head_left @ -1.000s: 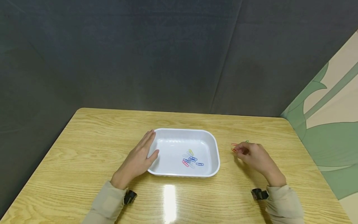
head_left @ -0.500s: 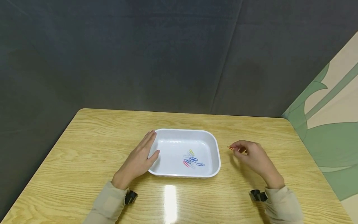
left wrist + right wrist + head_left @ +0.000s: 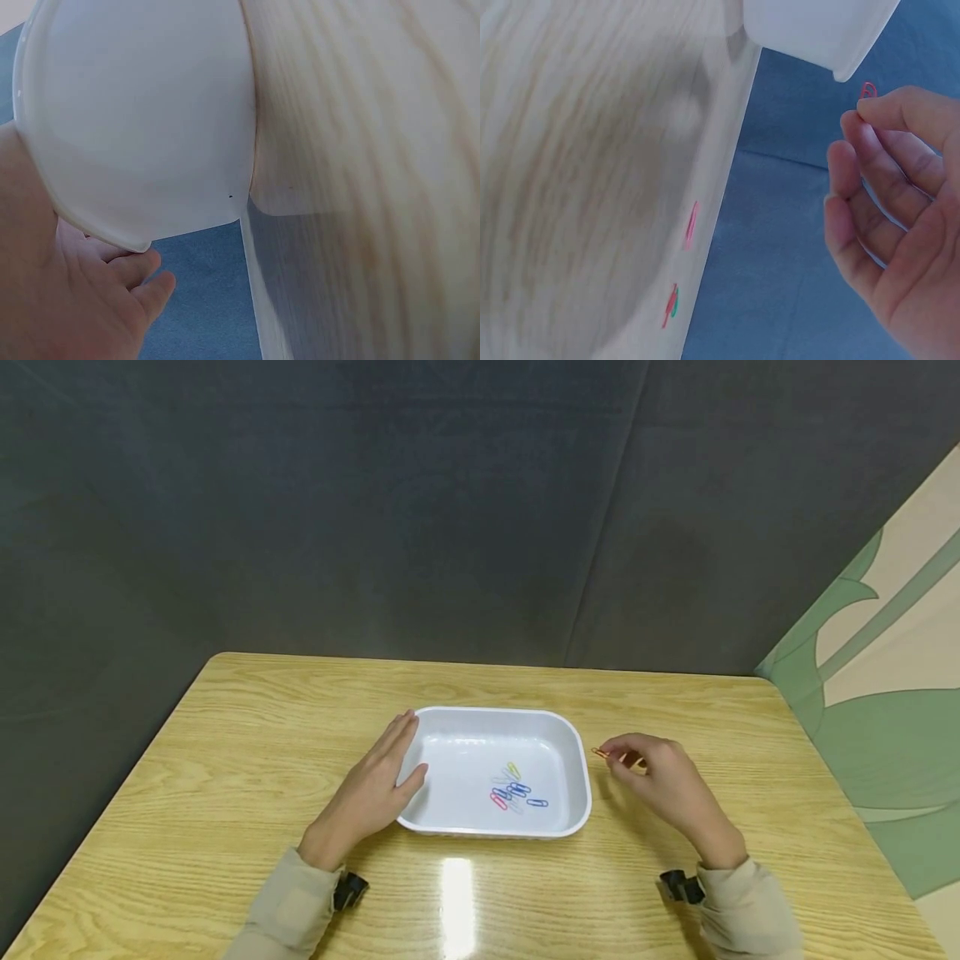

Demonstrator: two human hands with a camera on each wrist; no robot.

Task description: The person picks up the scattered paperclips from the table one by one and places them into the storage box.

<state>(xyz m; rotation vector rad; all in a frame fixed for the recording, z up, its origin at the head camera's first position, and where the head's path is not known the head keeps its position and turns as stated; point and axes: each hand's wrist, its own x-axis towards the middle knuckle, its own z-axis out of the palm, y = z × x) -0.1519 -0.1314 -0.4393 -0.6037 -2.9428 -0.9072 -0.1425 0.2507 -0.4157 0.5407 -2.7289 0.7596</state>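
Note:
My left hand (image 3: 363,789) rests along the left rim of a white tray (image 3: 487,833), fingers straight and thumb over the inside. Its fingers (image 3: 142,266) appear past the tray's edge in the left wrist view. Just off the tray's right side, my right hand (image 3: 667,781) pinches a red-orange paper clip (image 3: 599,752) between thumb and index finger. That clip's loop (image 3: 868,88) sticks out beyond the fingertips in the right wrist view. Inside the tray lie several paper clips: blue ones (image 3: 537,803), a pink one (image 3: 498,800), a yellow one (image 3: 513,770) and some pale ones.
On the wooden table (image 3: 247,760), the right wrist view shows a pink paper clip (image 3: 691,225), plus a red clip (image 3: 667,311) beside a green clip (image 3: 676,301). My right hand hides them in the head view. A dark cloth (image 3: 375,527) hangs behind the table.
My right hand has picked the red-orange paper clip up off the table and carried it left toward the tray. My left hand has stayed at the rim.

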